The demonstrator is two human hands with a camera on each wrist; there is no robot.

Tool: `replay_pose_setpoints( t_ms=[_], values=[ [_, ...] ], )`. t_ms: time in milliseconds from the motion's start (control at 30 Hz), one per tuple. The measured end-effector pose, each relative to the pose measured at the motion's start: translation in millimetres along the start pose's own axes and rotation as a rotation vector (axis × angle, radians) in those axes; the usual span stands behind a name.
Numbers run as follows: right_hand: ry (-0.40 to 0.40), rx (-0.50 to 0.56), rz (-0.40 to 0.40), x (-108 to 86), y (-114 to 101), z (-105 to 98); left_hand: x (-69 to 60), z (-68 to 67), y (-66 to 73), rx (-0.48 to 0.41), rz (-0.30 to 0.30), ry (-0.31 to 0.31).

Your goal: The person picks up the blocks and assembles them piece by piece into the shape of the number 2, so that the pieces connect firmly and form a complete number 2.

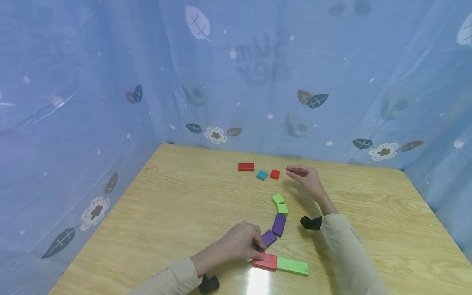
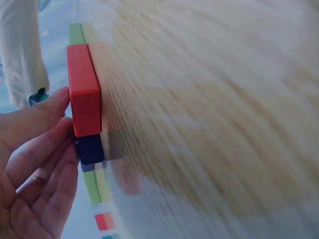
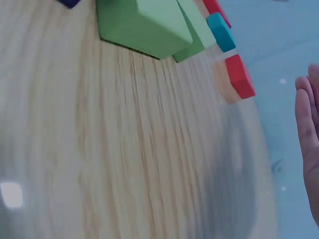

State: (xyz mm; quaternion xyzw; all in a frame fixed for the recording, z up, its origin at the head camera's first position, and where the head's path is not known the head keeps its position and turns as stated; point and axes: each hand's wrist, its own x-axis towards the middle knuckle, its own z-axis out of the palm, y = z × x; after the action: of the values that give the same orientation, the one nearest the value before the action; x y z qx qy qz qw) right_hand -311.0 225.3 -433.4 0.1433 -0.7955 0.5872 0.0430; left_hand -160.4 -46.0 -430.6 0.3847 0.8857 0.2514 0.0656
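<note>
Low on the table, my left hand [image 1: 241,241] reaches over a red block [image 1: 266,262] and a purple block [image 1: 269,238]. The left wrist view shows its thumb [image 2: 57,102] at the upper side of the red block [image 2: 83,89]. The index fingertip lies near the dark purple block [image 2: 90,149]; exact contact is unclear. A long green block [image 1: 293,266] adjoins the red one end to end. My right hand [image 1: 307,180] hovers beside a small red block [image 1: 275,174], thumb and fingers apart, holding nothing visible. In the right wrist view, the hand [image 3: 310,129] shows only partly.
Another purple block [image 1: 279,225] and two small green blocks [image 1: 282,209] form a curved line. Farther back lie a blue block [image 1: 262,175] and a longer red block [image 1: 246,167]. A blue patterned curtain [image 1: 258,82] hangs behind the wooden table [image 1: 177,196].
</note>
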Motion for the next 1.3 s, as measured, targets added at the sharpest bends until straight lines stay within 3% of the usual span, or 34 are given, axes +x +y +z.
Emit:
replay_pose_setpoints(
  t_ms=[367, 700, 867, 1067, 1300],
  values=[
    [0.23, 0.152, 0.105, 22.9, 9, 18, -0.4, 1.5, -0.2, 0.004, -0.03, -0.005],
    [0.264, 0.311, 0.182, 35.1, 13, 26, -0.2, 1.4, 0.0, 0.038, -0.002, 0.014],
    [0.229, 0.376, 0.266, 37.5, 12, 28, -0.5, 2.5, 1.2, 0.037, 0.005, 0.015],
    [0.158, 0.252, 0.299, 35.7, 16, 30, -1.5, 3.6, 0.0, 0.028, 0.021, 0.018],
    [0.041, -0.013, 0.266, 36.5, 15, 30, -0.6, 3.6, -2.2, 0.029, 0.027, 0.029]
  ],
)
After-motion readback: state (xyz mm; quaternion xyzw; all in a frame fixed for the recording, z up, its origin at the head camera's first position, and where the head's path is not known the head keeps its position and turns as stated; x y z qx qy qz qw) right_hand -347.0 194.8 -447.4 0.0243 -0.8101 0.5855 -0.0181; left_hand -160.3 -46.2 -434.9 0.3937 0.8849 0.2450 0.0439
